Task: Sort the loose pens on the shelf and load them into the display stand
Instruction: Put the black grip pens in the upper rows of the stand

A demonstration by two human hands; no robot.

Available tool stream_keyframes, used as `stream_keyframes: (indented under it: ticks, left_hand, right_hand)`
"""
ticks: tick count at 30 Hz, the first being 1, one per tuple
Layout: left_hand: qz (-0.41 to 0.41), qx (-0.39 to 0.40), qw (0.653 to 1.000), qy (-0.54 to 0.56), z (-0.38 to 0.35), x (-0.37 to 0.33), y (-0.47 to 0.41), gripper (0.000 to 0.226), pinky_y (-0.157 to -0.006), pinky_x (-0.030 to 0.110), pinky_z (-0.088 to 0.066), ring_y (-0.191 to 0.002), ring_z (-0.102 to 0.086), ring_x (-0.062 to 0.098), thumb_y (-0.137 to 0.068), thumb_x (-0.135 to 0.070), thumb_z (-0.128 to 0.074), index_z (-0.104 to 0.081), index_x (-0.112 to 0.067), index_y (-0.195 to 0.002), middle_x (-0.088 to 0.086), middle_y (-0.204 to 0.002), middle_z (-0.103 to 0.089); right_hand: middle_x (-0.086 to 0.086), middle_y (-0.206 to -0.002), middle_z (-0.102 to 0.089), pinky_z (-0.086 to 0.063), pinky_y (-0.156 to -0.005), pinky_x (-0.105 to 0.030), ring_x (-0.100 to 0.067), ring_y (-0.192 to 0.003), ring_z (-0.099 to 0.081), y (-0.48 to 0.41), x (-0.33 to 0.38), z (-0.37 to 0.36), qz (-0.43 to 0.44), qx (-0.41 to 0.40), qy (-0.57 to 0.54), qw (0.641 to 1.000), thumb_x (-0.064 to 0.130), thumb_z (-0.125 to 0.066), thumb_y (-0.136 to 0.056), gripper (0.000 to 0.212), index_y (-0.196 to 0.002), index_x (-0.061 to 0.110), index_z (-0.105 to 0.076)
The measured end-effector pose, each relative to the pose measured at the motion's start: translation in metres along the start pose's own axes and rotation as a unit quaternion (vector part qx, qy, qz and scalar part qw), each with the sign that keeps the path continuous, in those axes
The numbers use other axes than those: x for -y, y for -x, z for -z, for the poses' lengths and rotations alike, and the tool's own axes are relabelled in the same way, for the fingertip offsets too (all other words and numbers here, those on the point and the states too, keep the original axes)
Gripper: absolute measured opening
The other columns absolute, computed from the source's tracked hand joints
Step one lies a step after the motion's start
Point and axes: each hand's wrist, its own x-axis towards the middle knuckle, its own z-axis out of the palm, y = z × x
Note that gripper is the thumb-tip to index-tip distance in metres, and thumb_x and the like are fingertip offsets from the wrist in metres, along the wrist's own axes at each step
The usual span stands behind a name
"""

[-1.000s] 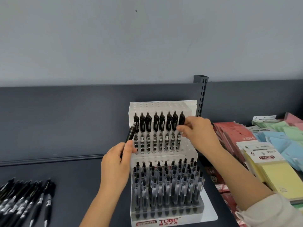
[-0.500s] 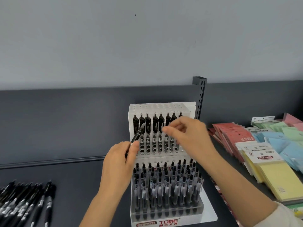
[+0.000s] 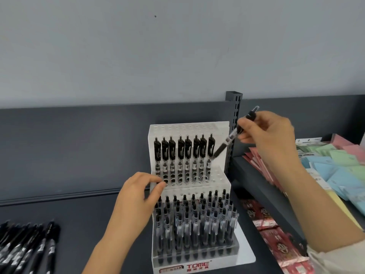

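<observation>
A white tiered display stand point(image 3: 221, 182) sits mid-shelf. Its upper tier holds a row of several black pens point(image 3: 182, 151), and its lower tier is packed with several clear-barrelled pens point(image 3: 194, 222). My right hand point(image 3: 270, 139) grips a black pen point(image 3: 227, 142) tilted with its tip down, just right of the last pen in the upper row. My left hand point(image 3: 136, 202) rests with its fingertips on the left edge of the stand's upper tier and holds nothing. A pile of loose black pens point(image 3: 29, 248) lies on the shelf at the lower left.
A dark slotted upright post point(image 3: 233, 123) stands right behind the stand. Stacks of coloured sticky notes point(image 3: 335, 171) and red packets point(image 3: 276, 234) fill the shelves to the right. A dark back panel point(image 3: 79, 147) runs behind.
The black pen passed from my left hand to my right, which lifted it up and to the right of the upper row. My left hand dropped to the stand's left edge.
</observation>
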Motion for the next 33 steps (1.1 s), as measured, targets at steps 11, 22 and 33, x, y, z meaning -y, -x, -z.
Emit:
stream_keyframes:
  ticks: [11, 22, 33]
  left_hand:
    - [0.021, -0.026, 0.999, 0.042, -0.005, 0.007, -0.001, 0.008, -0.07, 0.003, -0.039, -0.092, -0.056, -0.005, -0.084, -0.031, -0.065, -0.065, -0.036, -0.091, -0.025, -0.097, -0.058]
    - [0.012, -0.036, 0.999, 0.027, -0.002, 0.008, 0.0, 0.01, -0.07, 0.007, -0.043, -0.091, -0.056, -0.006, -0.084, -0.036, -0.064, -0.064, -0.038, -0.094, -0.027, -0.098, -0.057]
    - [0.135, -0.16, 0.959, -0.189, 0.092, 0.082, 0.09, 0.012, -0.074, 0.027, -0.045, -0.081, -0.06, 0.016, -0.082, -0.016, -0.071, -0.07, -0.013, -0.093, -0.006, -0.09, -0.062]
  right_hand:
    - [-0.008, -0.072, -0.067, -0.055, -0.073, -0.043, -0.022, -0.067, -0.067, -0.01, -0.031, -0.032, 0.043, 0.114, 0.21, 0.97, 0.033, -0.068, -0.083, 0.028, -0.082, 0.005, -0.064]
    - [-0.001, -0.073, -0.065, -0.051, -0.071, -0.033, -0.018, -0.071, -0.063, -0.004, -0.043, -0.037, 0.023, 0.157, 0.277, 0.948, 0.04, -0.069, -0.081, 0.026, -0.074, 0.017, -0.058]
    - [0.02, -0.086, -0.054, -0.042, -0.068, -0.01, 0.0, -0.08, -0.054, 0.113, 0.038, -0.088, 0.14, 0.296, 0.081, 0.941, 0.047, -0.059, -0.082, 0.027, -0.107, 0.037, -0.057]
